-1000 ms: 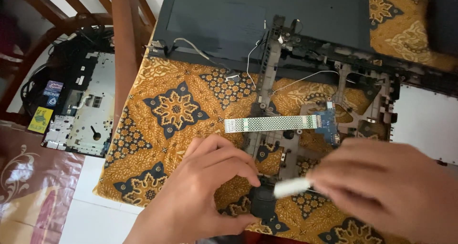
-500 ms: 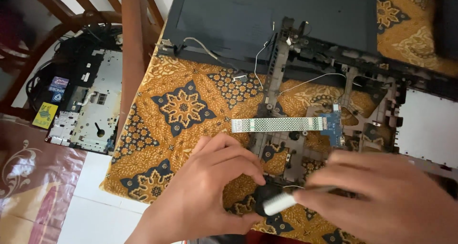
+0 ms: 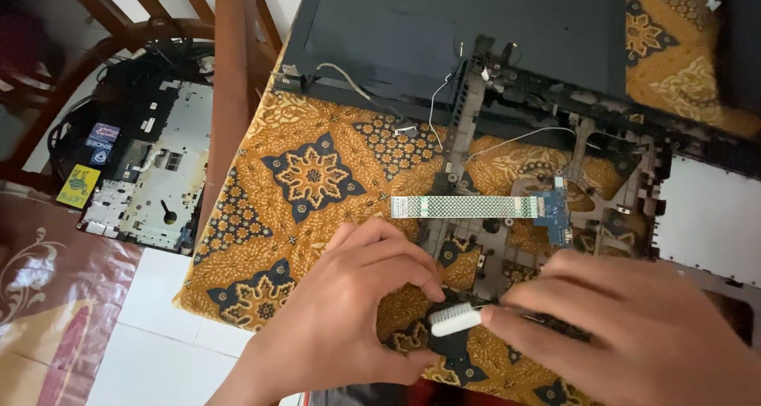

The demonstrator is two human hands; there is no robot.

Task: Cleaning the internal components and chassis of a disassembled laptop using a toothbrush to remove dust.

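A small white brush head (image 3: 454,319) sits low in the view, at about 6 o'clock from the flat ribbon cable (image 3: 468,207), pressed against a small black part (image 3: 452,344) of the dismantled laptop frame (image 3: 610,216). The right hand (image 3: 634,335) comes in from 4 o'clock, its fingers closed around the brush's handle, which they hide. The left hand (image 3: 349,311) lies at 9 o'clock from the brush, its fingers curled and pinching the black part, with the fingertips just beside the bristles.

The ribbon cable runs level and ends at 3 o'clock in a small blue circuit board (image 3: 553,212). All this lies on an orange patterned cloth (image 3: 309,176). At 12 o'clock the dark laptop screen panel (image 3: 460,33) lies flat, with thin wires (image 3: 349,77) trailing from its edge. Far out at 9 o'clock another stripped laptop base (image 3: 151,184) rests on a wooden chair (image 3: 230,81).
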